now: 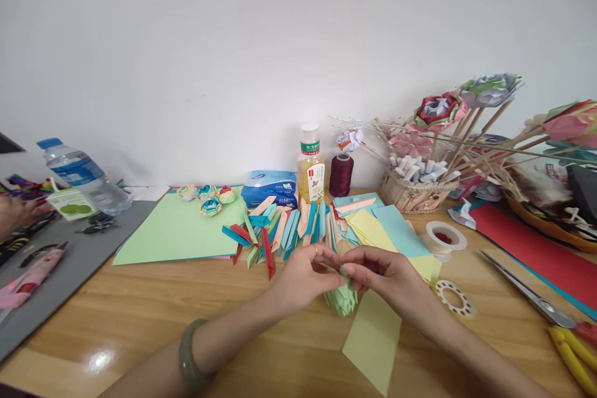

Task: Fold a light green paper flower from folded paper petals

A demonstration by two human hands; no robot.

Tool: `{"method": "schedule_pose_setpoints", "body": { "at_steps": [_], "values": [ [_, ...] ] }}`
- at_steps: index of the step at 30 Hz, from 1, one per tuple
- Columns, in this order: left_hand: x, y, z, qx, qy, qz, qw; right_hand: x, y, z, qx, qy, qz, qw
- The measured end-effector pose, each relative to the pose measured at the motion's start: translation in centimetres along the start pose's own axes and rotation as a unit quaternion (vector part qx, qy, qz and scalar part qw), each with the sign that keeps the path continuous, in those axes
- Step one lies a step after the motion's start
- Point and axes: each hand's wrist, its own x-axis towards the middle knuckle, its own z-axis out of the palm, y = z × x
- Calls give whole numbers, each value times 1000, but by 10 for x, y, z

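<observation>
My left hand point(303, 280) and my right hand point(385, 270) meet over the middle of the table. Thumbs and fingers of both pinch the upper end of a light green folded paper piece point(342, 300), whose pleated lower part hangs beneath them. The fingers hide its top. A yellow paper sheet point(375, 339) lies on the table just below my right hand. Behind my hands spreads a heap of folded paper strips point(289, 229) in red, blue, peach and green. Yellow paper pieces point(370, 230) and light blue paper point(396, 230) lie behind my right hand.
Green paper point(172, 233) at left bears several small paper flowers point(209, 204). A tissue pack point(269, 189), a drink bottle point(311, 168) and a thread spool point(341, 175) stand behind. At right are a flower basket point(415, 194), tape roll point(445, 238) and scissors point(550, 311). Another person's hand point(16, 214) shows far left.
</observation>
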Motion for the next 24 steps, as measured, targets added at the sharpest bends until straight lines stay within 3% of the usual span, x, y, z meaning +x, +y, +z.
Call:
{"method": "schedule_pose_setpoints", "body": {
  "at_steps": [4,7,13,20,24],
  "values": [
    [4,3,-3,-110,-8,-42,993,-1,-3,-3,-92,71,-67,991],
    [5,1,-5,-133,-19,-50,990,-1,-4,-3,-129,59,-97,985],
    [9,-2,-6,-67,0,-40,997,3,2,-3,-70,6,-42,997],
    [7,-4,-4,-22,9,-15,1000,2,7,1,-126,66,-82,986],
    [5,-6,-4,-3,15,-12,1000,1,7,2,-135,67,-83,985]
  ]
}}
